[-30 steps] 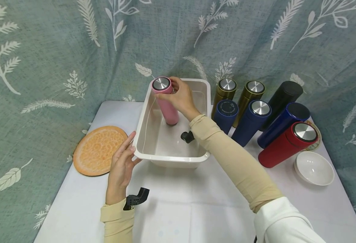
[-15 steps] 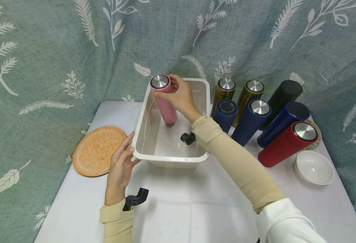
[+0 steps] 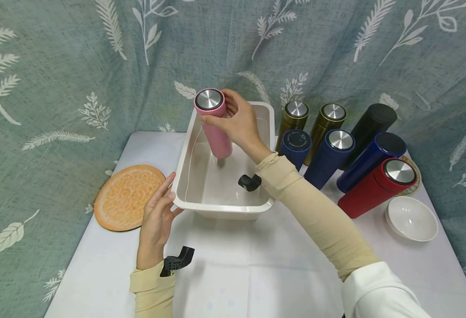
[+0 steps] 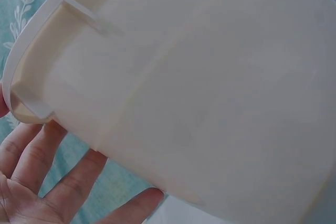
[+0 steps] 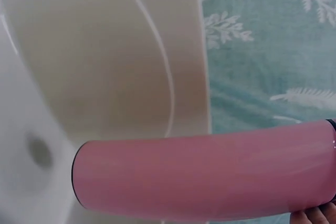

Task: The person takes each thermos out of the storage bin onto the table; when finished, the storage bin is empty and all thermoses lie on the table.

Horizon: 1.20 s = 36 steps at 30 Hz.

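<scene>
My right hand grips a pink thermos bottle near its steel-topped lid, thumb on the near side and fingers behind. The bottle is upright with a slight tilt, inside the white plastic basin. In the right wrist view the pink bottle lies across the picture, its base apart from a dark spot on the basin floor; a few fingertips show at the lid end. My left hand touches the basin's near left corner with extended, spread fingers. Its fingertips rest against the outer wall.
Right of the basin stand several thermos bottles: two gold, blue ones, a black one and a red one. A white bowl sits at the far right. An orange round mat lies left.
My right hand has raised the pink bottle a little, so its base now shows above the basin floor. The left hand stays at the basin corner.
</scene>
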{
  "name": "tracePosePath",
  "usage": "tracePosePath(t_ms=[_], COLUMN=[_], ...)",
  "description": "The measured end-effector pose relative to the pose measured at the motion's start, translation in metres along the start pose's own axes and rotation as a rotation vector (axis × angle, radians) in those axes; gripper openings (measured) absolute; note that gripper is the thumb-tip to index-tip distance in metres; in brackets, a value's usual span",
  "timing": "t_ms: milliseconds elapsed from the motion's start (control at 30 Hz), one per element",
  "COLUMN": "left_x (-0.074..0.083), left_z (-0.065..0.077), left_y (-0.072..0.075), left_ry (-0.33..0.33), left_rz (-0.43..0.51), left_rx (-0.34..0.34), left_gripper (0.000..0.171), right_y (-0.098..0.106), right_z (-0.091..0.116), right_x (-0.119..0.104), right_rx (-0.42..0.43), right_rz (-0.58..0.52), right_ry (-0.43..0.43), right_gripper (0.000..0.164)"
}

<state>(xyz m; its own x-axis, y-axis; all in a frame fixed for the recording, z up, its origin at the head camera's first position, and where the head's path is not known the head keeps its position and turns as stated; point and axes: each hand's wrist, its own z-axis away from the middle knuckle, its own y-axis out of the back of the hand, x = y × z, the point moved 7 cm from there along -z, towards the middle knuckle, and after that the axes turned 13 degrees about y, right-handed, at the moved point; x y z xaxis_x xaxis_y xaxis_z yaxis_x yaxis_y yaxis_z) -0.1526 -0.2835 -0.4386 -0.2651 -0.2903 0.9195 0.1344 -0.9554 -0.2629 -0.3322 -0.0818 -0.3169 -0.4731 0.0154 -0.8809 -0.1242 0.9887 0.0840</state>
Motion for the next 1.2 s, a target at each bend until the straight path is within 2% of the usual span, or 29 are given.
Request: tracePosePath(t_ms=[233, 500, 700, 800, 1200], left_x=[0.0, 0.0, -0.002, -0.002, -0.001], left_z=[0.0, 0.0, -0.001, -0.001, 0.0], left_y=[-0.001, -0.001, -0.001, -0.001, -0.001], left_ry=[0.003, -0.009, -0.004, -0.006, -0.016], left_rz=[0.019, 0.02, 0.016, 0.018, 0.024], left_rx=[0.004, 0.0, -0.001, 0.002, 0.005], left_gripper=[0.051, 0.051, 0.051, 0.051, 0.051], right_y=[0.008, 0.022, 0.033, 0.04, 0.074], right_z=[0.004, 0.012, 0.021, 0.026, 0.05], right_x=[-0.019, -0.05, -0.076, -0.088, -0.127], right_rx=[0.028, 0.049, 0.069, 0.08, 0.142], right_rz=[-0.058, -0.095, -0.144, -0.169, -0.247], right_ry=[0.053, 0.157, 0.196, 0.209, 0.349], right_gripper=[0.072, 0.069, 0.066, 0.066, 0.063])
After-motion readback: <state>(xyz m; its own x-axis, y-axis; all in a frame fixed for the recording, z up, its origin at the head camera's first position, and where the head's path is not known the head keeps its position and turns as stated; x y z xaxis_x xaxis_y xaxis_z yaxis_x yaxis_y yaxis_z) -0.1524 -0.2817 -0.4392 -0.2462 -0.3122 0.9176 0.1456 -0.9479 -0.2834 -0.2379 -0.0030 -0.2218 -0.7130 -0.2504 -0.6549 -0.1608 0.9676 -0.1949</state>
